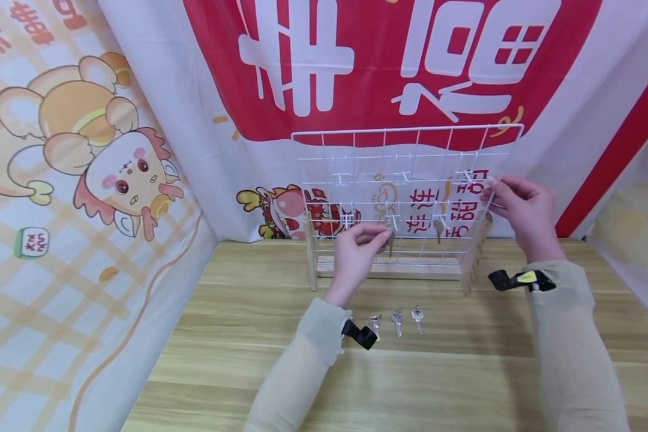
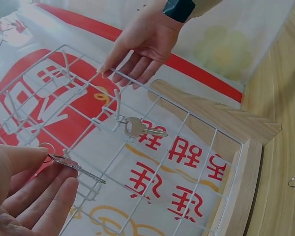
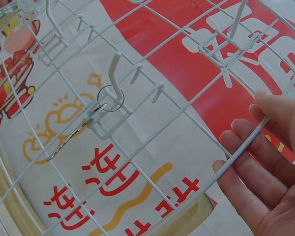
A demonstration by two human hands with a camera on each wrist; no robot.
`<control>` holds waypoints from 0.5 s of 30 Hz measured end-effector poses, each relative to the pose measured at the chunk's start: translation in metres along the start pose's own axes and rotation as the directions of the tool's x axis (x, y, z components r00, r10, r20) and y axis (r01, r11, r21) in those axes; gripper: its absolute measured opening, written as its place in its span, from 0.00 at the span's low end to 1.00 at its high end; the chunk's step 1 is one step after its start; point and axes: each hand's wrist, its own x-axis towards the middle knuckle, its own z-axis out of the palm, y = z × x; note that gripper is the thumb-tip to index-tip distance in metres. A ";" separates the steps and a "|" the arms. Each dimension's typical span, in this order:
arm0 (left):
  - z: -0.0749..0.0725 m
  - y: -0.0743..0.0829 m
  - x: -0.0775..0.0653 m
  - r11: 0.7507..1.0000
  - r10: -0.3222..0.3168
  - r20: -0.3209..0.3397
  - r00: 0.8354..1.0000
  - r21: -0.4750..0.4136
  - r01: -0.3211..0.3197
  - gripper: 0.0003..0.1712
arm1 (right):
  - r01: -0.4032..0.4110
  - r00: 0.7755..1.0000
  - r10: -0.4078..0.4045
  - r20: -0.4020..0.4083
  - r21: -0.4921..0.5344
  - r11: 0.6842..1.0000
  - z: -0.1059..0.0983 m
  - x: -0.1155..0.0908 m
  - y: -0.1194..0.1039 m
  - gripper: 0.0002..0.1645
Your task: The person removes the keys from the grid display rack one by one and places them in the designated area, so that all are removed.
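Observation:
A white wire grid rack (image 1: 418, 129) with hooks stands upright in a wooden base. My left hand (image 1: 356, 255) is in front of its lower middle and pinches a key (image 2: 78, 168) by its head end, the small ring (image 2: 47, 147) showing above the thumb. That key's blade points away from the fingers, close to a lower hook (image 1: 393, 222). A second key (image 3: 73, 140) hangs by its ring from a hook (image 3: 115, 73) farther right on the grid. My right hand (image 1: 524, 207) holds the rack's right edge wire (image 3: 250, 137) between thumb and fingers.
Several loose keys (image 1: 396, 322) with rings lie on the wooden table (image 1: 237, 372) in front of the rack, near my left wrist. More hooks (image 1: 405, 176) line the grid's upper part. A printed cloth (image 1: 259, 150) hangs behind, another (image 1: 156, 258) at the left.

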 end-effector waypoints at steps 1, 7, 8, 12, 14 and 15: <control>-0.002 0.001 -0.001 1.000 0.004 0.002 1.000 -0.004 -0.004 0.06 | 0.002 1.000 -0.002 0.000 0.001 1.000 0.000 0.000 0.000 0.35; -0.016 0.003 -0.012 1.000 0.021 0.003 1.000 -0.022 -0.021 0.06 | 0.002 1.000 -0.002 0.002 0.001 1.000 0.000 0.000 0.000 0.36; -0.019 0.003 -0.014 1.000 0.017 0.002 1.000 -0.019 -0.017 0.06 | 0.000 1.000 0.000 0.002 0.001 1.000 0.000 0.000 0.000 0.36; -0.030 0.001 -0.021 1.000 0.010 0.001 1.000 -0.021 -0.010 0.06 | -0.008 1.000 0.008 0.002 -0.004 1.000 -0.001 0.000 0.000 0.37; -0.037 0.000 -0.024 1.000 0.004 0.001 1.000 -0.021 -0.004 0.07 | -0.005 1.000 0.005 0.002 -0.009 1.000 -0.001 -0.001 0.000 0.37; -0.040 -0.001 -0.026 1.000 -0.002 -0.001 1.000 -0.025 0.002 0.07 | -0.003 1.000 0.003 0.003 -0.011 1.000 -0.001 -0.001 0.000 0.37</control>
